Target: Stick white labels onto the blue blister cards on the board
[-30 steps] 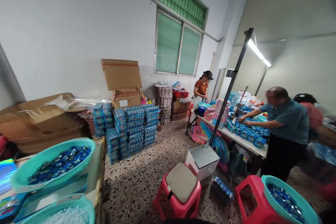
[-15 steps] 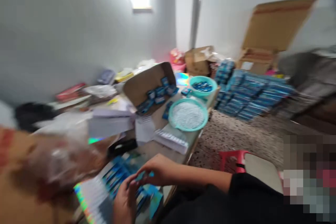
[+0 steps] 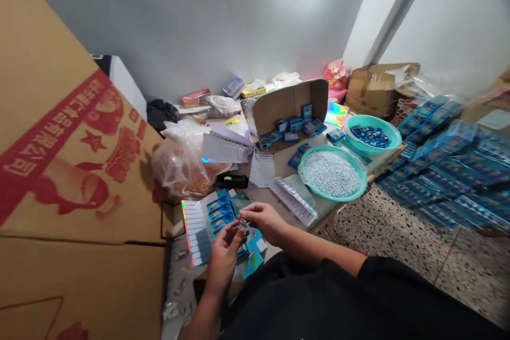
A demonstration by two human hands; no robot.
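Note:
My left hand [image 3: 226,249] and my right hand [image 3: 266,219] meet at the fingertips, pinching something small and pale that is too tiny to name. Beneath them lies a display card [image 3: 197,228] with a row of small blue packs [image 3: 220,212]. Loose blue printed pieces [image 3: 253,263] lie under and beside my right hand. Beyond it, a turquoise basin [image 3: 362,189] holds many small white pieces [image 3: 331,172]. Another turquoise basin [image 3: 394,141] holds blue wrapped pieces [image 3: 370,136].
A large printed carton [image 3: 99,180] stands at the left. Behind the hands are an open cardboard box [image 3: 279,106] with blue packs, a clear bag [image 3: 183,159] and folded white card trays [image 3: 292,199]. Stacked blue packages [image 3: 458,164] stand at the right.
The view has swung left, so the table contents appear further right and the large carton shows more fully. My two hands remain together at the fingertips over the card.

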